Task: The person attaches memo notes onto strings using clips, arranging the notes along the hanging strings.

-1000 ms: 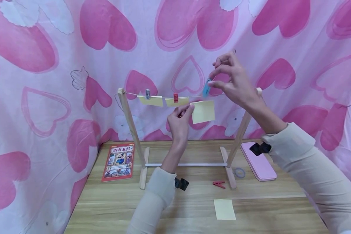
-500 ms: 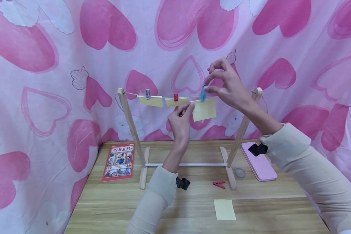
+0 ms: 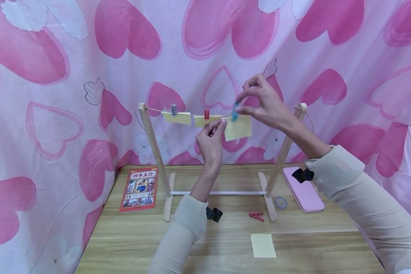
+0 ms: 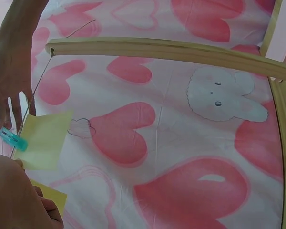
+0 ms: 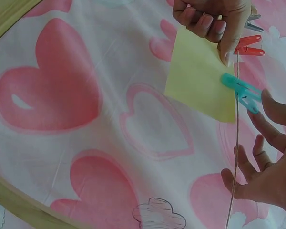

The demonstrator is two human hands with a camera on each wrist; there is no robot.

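My left hand (image 3: pixel 210 146) pinches a yellow sticky note (image 3: pixel 239 129) by its left corner, up against the string (image 5: pixel 237 143). Thumb and forefinger of my right hand (image 3: pixel 265 104) hold the handles of a teal clothespin (image 5: pixel 238 88). In the right wrist view its nose overlaps the note's upper edge and the string. Further left on the string, a grey clothespin (image 3: pixel 173 110) and a red clothespin (image 3: pixel 207 114) each carry a yellow note. The left wrist view shows the teal clothespin at the note's edge, with part of it behind my left hand.
A wooden frame (image 3: pixel 154 148) carries the string between two posts. On the table (image 3: pixel 219 243) lie a red clothespin (image 3: pixel 256 216), a yellow note (image 3: pixel 263 245), a grey ring (image 3: pixel 281 202), a pink case (image 3: pixel 303 189) and a red book (image 3: pixel 138 189). A heart-patterned curtain hangs behind.
My right hand has come down and left, bringing the teal clothespin from above the string onto the note's top edge. The note has risen slightly; my left hand has hardly moved.
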